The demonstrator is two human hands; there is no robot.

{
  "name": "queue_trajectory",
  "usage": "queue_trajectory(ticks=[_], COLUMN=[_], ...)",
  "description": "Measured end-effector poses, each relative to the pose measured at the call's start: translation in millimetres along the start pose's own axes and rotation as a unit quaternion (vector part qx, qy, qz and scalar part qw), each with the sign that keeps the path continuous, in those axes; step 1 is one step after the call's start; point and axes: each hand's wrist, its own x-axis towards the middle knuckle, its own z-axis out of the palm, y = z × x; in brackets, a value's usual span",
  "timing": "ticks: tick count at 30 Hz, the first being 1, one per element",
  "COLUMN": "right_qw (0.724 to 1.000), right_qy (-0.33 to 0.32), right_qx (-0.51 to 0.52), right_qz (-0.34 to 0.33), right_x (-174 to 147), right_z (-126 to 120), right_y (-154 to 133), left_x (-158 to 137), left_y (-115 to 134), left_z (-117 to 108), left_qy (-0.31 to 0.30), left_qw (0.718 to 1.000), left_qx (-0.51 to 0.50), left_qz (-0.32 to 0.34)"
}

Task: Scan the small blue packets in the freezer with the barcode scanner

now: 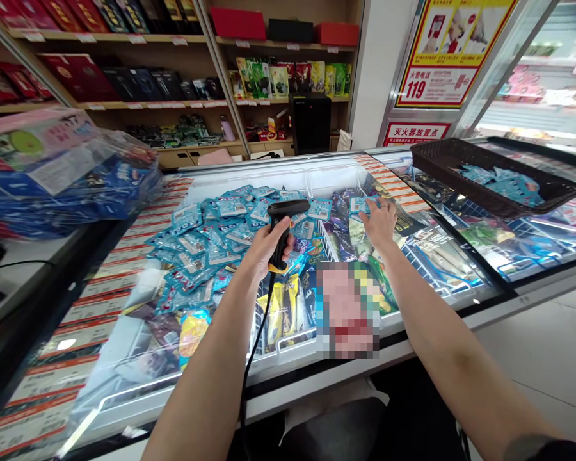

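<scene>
A black barcode scanner with a yellow-tipped handle (288, 208) is in my left hand (267, 246), whose fingers wrap round its grip. Its black cable (264, 320) hangs down in front of the freezer. My right hand (381, 224) has thumb and fingertips at the right edge of a small blue packet (358, 205), which lies on the freezer's glass top. To the left, a large pile of similar blue packets (221, 224) spreads over the glass. The packet's barcode side seems to face up, but the print is too small to read.
A dark woven basket (489, 198) with several blue packets stands at the right. Plastic-wrapped boxes (67, 169) sit at the left. Below the glass are wire baskets (292, 349) of frozen goods. A pixelated patch hides part of the front. Stocked shelves (168, 102) rise behind.
</scene>
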Motion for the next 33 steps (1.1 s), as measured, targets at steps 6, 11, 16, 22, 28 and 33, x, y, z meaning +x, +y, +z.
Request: queue_trajectory(ticks=[6,11,16,22,28,33], right_qw=[0.999,0.997,0.973,0.953,0.965,0.968], right_qy=[-0.038,-0.018,-0.059,-0.102,-0.076,-0.109], right_qx=[0.002,-0.019,0.009,0.003,-0.008,-0.021], right_qz=[-0.036,-0.076,-0.222,-0.284,-0.251,-0.224], right_x=[3,1,-4,-9,8,24], right_z=[12,0,0,9,5,24], right_y=[5,-11,-42,-60,-67,-76], left_x=[0,2,4,4,3,2], left_y=[-1,-2,-2,-2,-1,-1], left_z=[-1,-2,-2,-2,-3,-4], left_qy=[-0.003,-0.005,-0.013,-0.007,-0.007,-0.008], left_qw=[1.000,1.000,1.000,1.000,1.000,1.000], left_qx=[0.001,0.002,0.001,-0.002,-0.001,-0.005], left_qz=[0.005,0.005,-0.003,-0.002,-0.003,-0.005])
